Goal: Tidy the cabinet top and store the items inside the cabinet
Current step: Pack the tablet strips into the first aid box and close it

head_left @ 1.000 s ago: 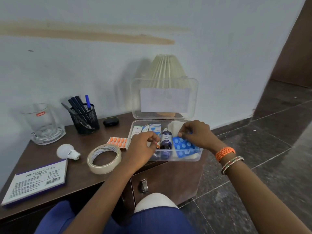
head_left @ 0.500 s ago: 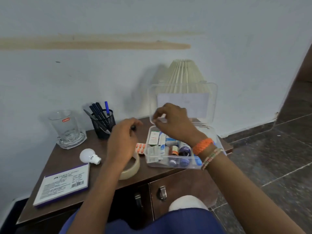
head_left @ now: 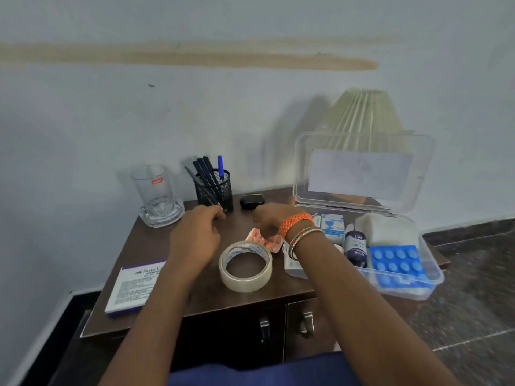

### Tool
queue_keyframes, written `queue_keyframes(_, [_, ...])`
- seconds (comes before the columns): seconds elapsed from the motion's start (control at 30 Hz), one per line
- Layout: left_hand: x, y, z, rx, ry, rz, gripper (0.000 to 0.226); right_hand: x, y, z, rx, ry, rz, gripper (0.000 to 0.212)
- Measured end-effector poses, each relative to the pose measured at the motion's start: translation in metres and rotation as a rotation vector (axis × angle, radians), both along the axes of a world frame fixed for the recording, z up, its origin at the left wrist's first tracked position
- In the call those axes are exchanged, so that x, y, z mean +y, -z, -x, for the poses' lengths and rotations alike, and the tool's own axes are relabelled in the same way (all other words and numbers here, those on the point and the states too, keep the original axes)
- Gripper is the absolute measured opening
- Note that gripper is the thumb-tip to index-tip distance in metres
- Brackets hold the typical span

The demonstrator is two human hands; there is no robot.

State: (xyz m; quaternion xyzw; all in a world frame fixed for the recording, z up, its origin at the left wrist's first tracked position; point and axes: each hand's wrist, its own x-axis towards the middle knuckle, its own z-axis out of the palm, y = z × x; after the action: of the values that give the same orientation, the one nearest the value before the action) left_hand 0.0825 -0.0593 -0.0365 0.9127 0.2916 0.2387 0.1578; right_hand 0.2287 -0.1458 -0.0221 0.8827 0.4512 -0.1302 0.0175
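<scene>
Both hands have moved away from the clear plastic box [head_left: 401,285] and now sit over the middle of the brown counter [head_left: 145,246]. The left hand [head_left: 195,240] is near the black mesh pen cup [head_left: 214,190], with its fingers [head_left: 216,211] curled in loosely and nothing held that can be seen. The right hand [head_left: 274,221] reaches across to the orange pill strip [head_left: 264,242], which lies flat on the counter just behind the tape roll [head_left: 246,266]. Its fingers bend down over the far end of the strip, but the wrist hides them, so whether they grip it cannot be told. Orange and thin bangles [head_left: 298,229] circle that wrist. The box stands on the right side of the counter with its lid [head_left: 362,168] up, and inside are a blue pill strip [head_left: 395,263], a dark small bottle [head_left: 355,247], a small white and blue carton [head_left: 331,227] and a white cloth pad [head_left: 387,228]. A lamp shade [head_left: 365,118] stands behind the lid. A glass mug [head_left: 156,190] sits at the back left, a small black case [head_left: 252,201] lies beside the pen cup, and a flat white and purple box [head_left: 133,288] lies near the front left edge. The cabinet doors [head_left: 264,330] below look shut.
</scene>
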Motion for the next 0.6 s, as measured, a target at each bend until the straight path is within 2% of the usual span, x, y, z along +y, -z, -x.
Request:
queue_keyframes(0.07, [-0.001,0.000,0.001,0.027,-0.003,0.004,0.040,0.002,0.005,-0.005,0.031,0.017,-0.056,0.047])
queue_keyframes(0.17, [-0.008,-0.002,0.001,0.062,0.003,0.030,0.039,0.003,0.013,-0.010,0.059,0.038,-0.131,0.038])
queue_keyframes(0.3, [-0.018,-0.004,-0.001,0.084,0.009,0.030,0.039,0.006,0.019,-0.007,-0.106,0.068,-0.196,0.025])
queue_keyframes(0.43, [-0.021,-0.003,-0.003,0.072,0.004,0.042,0.039,0.004,0.017,-0.004,-0.186,0.053,-0.244,0.026])
queue_keyframes(0.6, [-0.022,-0.002,-0.006,-0.108,0.039,0.095,0.036,-0.002,-0.009,-0.005,0.062,0.014,-0.559,0.023])
